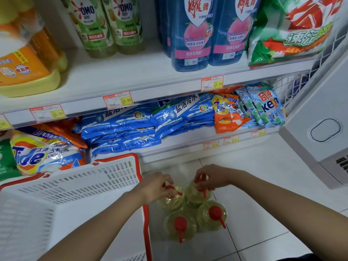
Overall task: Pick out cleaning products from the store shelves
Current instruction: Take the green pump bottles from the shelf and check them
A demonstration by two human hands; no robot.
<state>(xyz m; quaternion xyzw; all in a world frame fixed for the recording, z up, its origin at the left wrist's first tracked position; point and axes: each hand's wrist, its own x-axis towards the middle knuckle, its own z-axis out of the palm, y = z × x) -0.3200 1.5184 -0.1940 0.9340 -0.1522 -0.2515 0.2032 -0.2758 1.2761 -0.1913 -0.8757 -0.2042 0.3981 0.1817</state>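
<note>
Several clear jugs of yellow-green liquid with red caps stand together on the floor tiles. My left hand (157,185) grips the red cap and handle of the far left jug (172,201). My right hand (211,177) grips the red handle of the far right jug (196,194). Two nearer jugs (180,226) (212,215) stand untouched in front of them. A white basket with a red rim (75,185) sits to the left of the jugs, tilted toward me.
Shelves hold OMO bottles (105,25), blue bottles (192,32), an orange jug (24,59), a green powder bag (293,29), blue bags (120,127) and a Tide bag (43,153). A white freezer cabinet (320,119) stands at right.
</note>
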